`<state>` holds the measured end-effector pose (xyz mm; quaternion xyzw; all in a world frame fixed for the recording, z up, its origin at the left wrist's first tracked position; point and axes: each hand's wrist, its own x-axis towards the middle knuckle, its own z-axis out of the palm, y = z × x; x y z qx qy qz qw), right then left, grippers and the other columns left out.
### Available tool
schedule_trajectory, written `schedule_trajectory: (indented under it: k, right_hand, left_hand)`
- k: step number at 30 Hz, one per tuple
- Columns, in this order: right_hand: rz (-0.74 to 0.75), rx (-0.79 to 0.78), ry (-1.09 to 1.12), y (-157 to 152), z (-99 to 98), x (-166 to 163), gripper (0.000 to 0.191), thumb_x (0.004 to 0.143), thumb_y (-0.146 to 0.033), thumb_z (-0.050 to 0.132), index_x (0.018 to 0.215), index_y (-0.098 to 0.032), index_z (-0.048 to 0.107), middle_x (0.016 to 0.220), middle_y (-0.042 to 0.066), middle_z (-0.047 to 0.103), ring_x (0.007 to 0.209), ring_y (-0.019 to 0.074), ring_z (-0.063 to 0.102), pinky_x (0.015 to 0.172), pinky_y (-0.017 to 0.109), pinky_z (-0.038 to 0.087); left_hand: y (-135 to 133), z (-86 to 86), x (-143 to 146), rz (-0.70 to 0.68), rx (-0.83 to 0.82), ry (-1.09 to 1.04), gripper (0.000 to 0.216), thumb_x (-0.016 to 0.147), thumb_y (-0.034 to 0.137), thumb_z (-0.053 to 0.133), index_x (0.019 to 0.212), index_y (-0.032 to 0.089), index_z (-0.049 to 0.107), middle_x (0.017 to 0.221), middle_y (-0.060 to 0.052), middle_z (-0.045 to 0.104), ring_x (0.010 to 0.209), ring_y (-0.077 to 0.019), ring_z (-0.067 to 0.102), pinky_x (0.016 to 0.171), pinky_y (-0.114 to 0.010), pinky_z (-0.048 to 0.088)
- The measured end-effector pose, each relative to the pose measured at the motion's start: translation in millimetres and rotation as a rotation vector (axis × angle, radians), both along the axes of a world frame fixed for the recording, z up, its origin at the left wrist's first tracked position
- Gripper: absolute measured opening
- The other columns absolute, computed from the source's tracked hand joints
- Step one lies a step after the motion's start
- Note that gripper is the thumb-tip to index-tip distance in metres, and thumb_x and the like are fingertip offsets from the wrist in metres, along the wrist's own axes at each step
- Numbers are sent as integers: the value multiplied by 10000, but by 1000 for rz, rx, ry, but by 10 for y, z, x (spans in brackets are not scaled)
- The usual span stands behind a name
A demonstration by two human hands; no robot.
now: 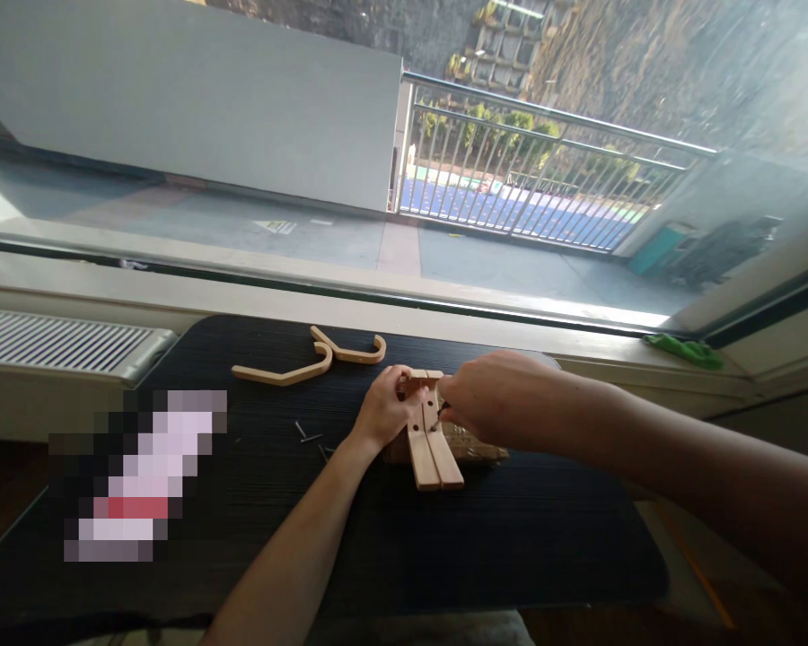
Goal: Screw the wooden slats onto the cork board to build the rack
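Note:
Two light wooden bars (434, 462) with drilled holes lie side by side at the middle of the dark table. My left hand (385, 408) is closed around their upper left side. On their right, my right hand (481, 395) is closed, with a small dark bit showing below its fingers near a hole. What it holds is mostly hidden. A brown plastic-wrapped bundle (481, 451) lies under the bars. Left of my left hand are several loose screws (301, 431).
Two curved wooden hooks (283, 375) lie at the back of the black table (512, 547). A pixelated patch (152, 475) covers something on the left. Beyond the table are a white radiator (60, 341), a window sill (296, 309) and a green cloth (683, 350).

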<state>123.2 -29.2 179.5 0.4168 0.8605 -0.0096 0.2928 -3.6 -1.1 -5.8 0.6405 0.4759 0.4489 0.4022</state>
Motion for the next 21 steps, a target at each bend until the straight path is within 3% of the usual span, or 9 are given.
schedule_trajectory:
  k: [15,18,21]
  right_hand:
    - [-1,2,9,-18,60,-18,276,946,-286,525,807,-151,721,756,115,731,692,230,686,488,291,294]
    - [24,41,65,-53,66,28,220,919,-277,533,988,-140,692,784,107,730,681,227,681,481,292,274]
    - [45,64,109,-86,71,58,283,896,-222,543,1148,-127,629,865,102,731,687,226,682,471,296,271]
  left_hand:
    - [31,-47,-6,-9,-7,-15,63,755,187,655,796,180,607,817,-13,590,743,-153,594,679,-266,480]
    - [27,-27,-4,-9,-5,-5,59,755,182,653,769,179,596,794,-5,577,725,-147,584,671,-264,468]
    - [23,-11,-4,-13,-1,5,42,763,183,645,778,176,606,799,-4,574,720,-142,581,680,-266,464]
